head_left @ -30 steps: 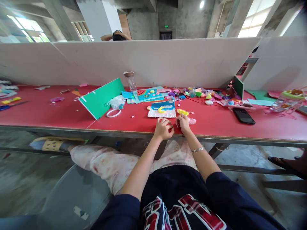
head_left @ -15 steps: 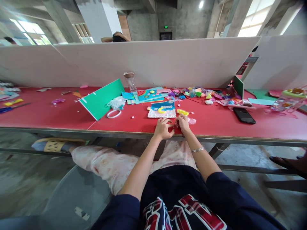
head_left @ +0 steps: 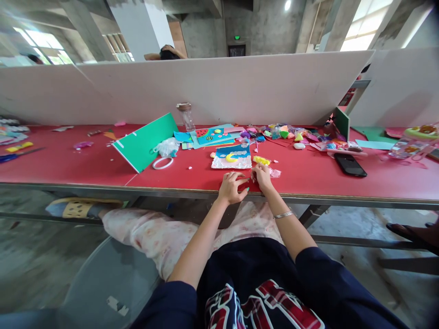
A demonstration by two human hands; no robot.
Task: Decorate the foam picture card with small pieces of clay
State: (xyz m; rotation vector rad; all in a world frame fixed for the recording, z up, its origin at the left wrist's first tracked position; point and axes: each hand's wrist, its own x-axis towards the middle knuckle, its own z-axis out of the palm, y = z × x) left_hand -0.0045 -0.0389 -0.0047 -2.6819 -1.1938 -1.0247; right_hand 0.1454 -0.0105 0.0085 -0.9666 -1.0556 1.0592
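Observation:
My left hand [head_left: 233,187] is at the table's front edge, thumb and fingers apart, with nothing visible between them. A small green spot shows at its thumb tip; whether it is nail or clay I cannot tell. Just to its right, my right hand [head_left: 262,177] has its fingers curled down close together near the tabletop; anything in them is too small to make out. Beyond both hands lies a small blue and white picture [head_left: 239,157] with a yellow crescent [head_left: 231,158] on it. A yellow lump, perhaps clay [head_left: 261,160], and a pink wrapper [head_left: 275,173] lie by my right hand.
Colourful clay packets [head_left: 284,132] and craft papers [head_left: 209,136] line the back of the red table [head_left: 199,180]. At left are a tilted green board [head_left: 147,142] and a white ring [head_left: 162,163]; a black phone [head_left: 350,165] lies at right. A white partition [head_left: 219,87] stands behind.
My left hand has shifted slightly down and left, and its thumb has spread away from the fingers, showing the green spot. My right hand has barely moved.

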